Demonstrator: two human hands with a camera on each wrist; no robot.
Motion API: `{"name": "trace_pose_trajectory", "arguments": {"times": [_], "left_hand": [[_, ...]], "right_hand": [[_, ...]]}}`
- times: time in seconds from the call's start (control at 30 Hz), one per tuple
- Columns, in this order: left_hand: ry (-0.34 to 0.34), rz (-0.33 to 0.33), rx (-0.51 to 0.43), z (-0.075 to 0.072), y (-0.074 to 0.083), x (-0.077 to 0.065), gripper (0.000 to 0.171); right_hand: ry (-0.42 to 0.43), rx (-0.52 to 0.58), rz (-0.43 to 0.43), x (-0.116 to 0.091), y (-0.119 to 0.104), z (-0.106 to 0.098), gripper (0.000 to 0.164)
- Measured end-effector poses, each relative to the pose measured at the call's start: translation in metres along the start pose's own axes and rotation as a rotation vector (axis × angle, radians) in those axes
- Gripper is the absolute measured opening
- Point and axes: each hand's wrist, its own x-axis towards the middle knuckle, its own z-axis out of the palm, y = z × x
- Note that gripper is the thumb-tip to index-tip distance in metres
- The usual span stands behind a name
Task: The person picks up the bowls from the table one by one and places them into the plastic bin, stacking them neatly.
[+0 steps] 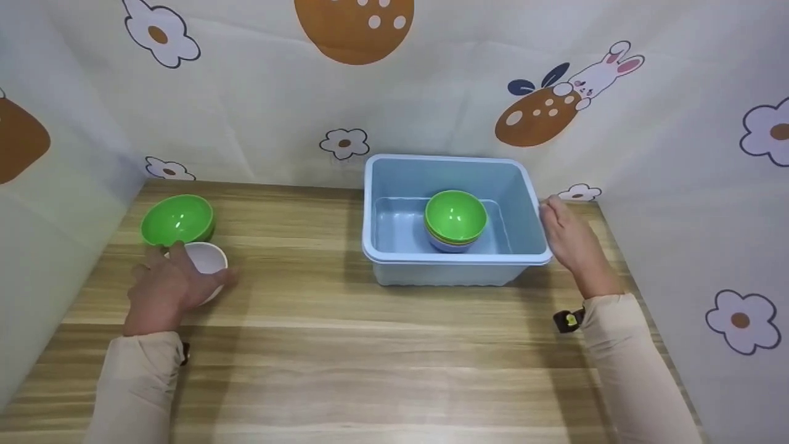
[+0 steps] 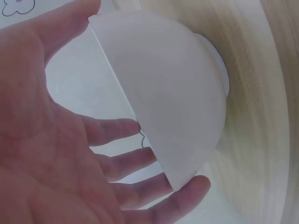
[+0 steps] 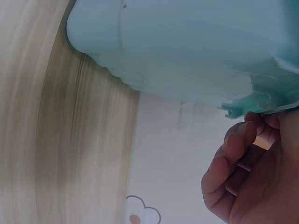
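My left hand point(image 1: 163, 280) spans a small white bowl point(image 1: 209, 259) at the left of the table. In the left wrist view, the thumb and fingers hold opposite sides of the white bowl's point(image 2: 168, 98) rim, its foot towards the wood. Just behind it sits a green bowl point(image 1: 179, 221). My right hand point(image 1: 573, 243) grips the right rim of a light blue plastic bin point(image 1: 450, 273); the right wrist view has its curled fingers point(image 3: 217, 175) under the edge. Inside the bin stands a stack of bowls with a green bowl point(image 1: 456, 214) on top.
The wood-grain table point(image 1: 370, 357) meets a patterned cloth point(image 1: 265, 92) behind the bin and at both sides. Bare wood lies between the white bowl and the bin. A dark wrist camera point(image 1: 568, 320) shows at the right cuff.
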Motion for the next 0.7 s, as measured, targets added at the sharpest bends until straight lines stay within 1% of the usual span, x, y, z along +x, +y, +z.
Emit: {"name": "trace_pose_trajectory", "arguments": {"times": [0.2, 0.4, 0.6, 0.7], "left_hand": [[0.039, 0.009, -0.004, 0.0015, -0.0003, -0.0003, 0.104], [0.038, 0.01, 0.018, -0.0005, 0.0002, 0.0012, 0.107], [0.023, 0.001, 0.029, -0.0042, -0.0008, 0.0015, 0.113], [0.028, 0.004, 0.033, -0.006, -0.0001, 0.0006, 0.113]], "right_hand": [[0.006, -0.006, -0.014, 0.0002, 0.0, 0.0004, 0.046], [-0.004, -0.002, -0.004, 0.0002, 0.0007, 0.0007, 0.047], [-0.013, 0.002, 0.009, 0.0007, 0.0003, 0.0003, 0.049], [-0.014, 0.004, 0.012, 0.0005, 0.0004, 0.0, 0.049]]}}
